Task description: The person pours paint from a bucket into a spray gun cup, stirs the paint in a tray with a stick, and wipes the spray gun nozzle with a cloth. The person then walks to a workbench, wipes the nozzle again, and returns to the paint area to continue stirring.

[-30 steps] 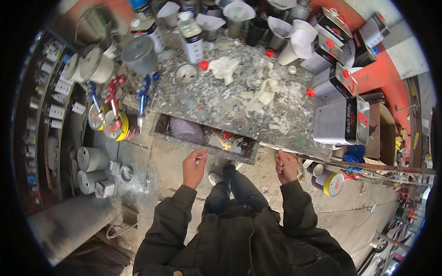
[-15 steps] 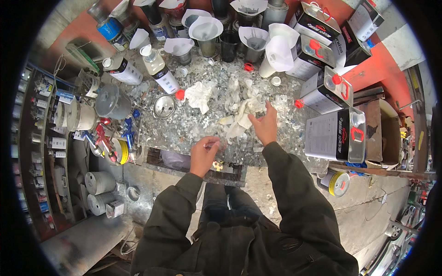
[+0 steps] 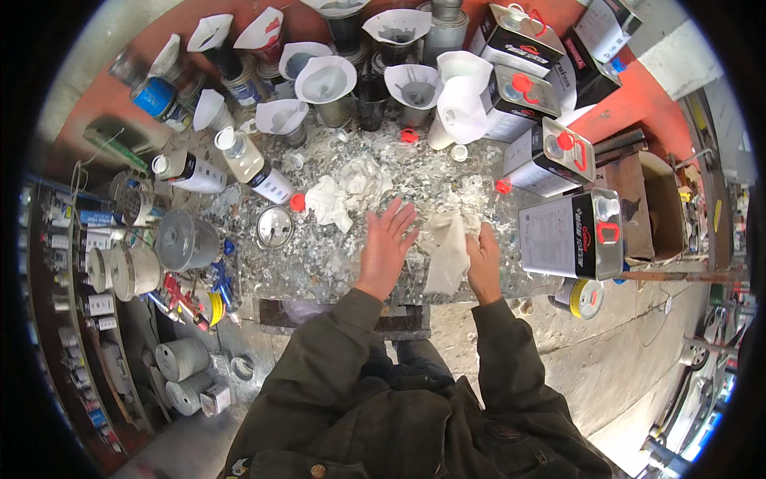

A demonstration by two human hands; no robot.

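Note:
Over the paint-spattered workbench (image 3: 335, 263), my right hand (image 3: 484, 265) is closed on a limp off-white rag (image 3: 448, 259), which hangs to the left of its fingers. My left hand (image 3: 388, 251) holds nothing; its fingers are stretched out and apart, left of the rag. Beyond my left hand lie crumpled white rags (image 3: 331, 201) in a loose heap. A round metal lid (image 3: 276, 227) rests further left, near a bottle (image 3: 254, 166) with a white cap and a loose red cap (image 3: 298, 202).
Mixing cups with paper strainers (image 3: 325, 80) crowd the bench's back. Metal cans with red handles (image 3: 570, 233) line its right side, beside a cardboard box (image 3: 661, 207). Spray guns (image 3: 187, 295) and a lidded grey tub (image 3: 187, 239) stand on the left.
My right hand has taken hold of a rag and drawn it nearer. My left hand has opened and moved right. More crumpled rag now lies in the heap. The view has shifted slightly.

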